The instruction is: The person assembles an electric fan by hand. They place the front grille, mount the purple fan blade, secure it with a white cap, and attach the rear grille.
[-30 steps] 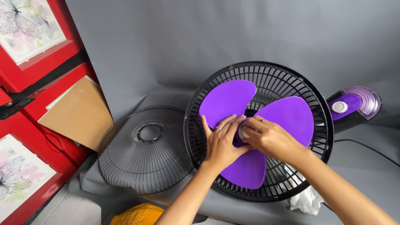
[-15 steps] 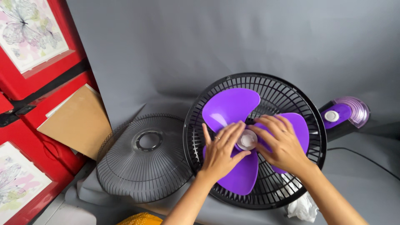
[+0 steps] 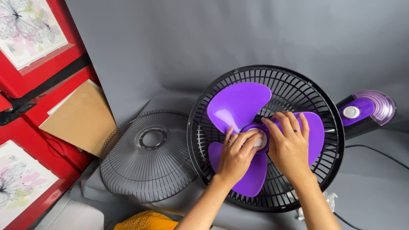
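- The purple fan blade (image 3: 238, 106), with three lobes, lies inside the round black rear guard (image 3: 298, 89) of a fan that rests face up on a grey cloth (image 3: 213, 42), right of the middle of the scene.
- The left hand (image 3: 236, 155) lies on the near left part of the blade, fingers bent and close together, their tips pressed against the pale cap (image 3: 259, 139) at the hub; the thumb side is hidden, so how firmly it grips cannot be told.
- The right hand (image 3: 292, 145) lies on the right lobe, fingers spread a little and curled toward the same cap from the right. It touches the cap and blade; a full clamp cannot be told.
- Both hands cover most of the hub and much of the right and near lobes, so only the far left lobe shows whole.
- Just left of the fan, touching its rim, a loose black front guard (image 3: 149, 157) with a centre ring lies domed on the cloth.
- At the far right the fan's base (image 3: 362, 113), black with a purple top and a white knob, sticks out past the guard; a dark cord (image 3: 375, 151) runs near it.
- On the left stand red frames (image 3: 38, 55) with butterfly pictures, and a brown cardboard sheet (image 3: 81, 117) leans against them.
- At the near edge lie a yellow cloth (image 3: 145, 221) and a crumpled clear wrapper (image 3: 328, 200).
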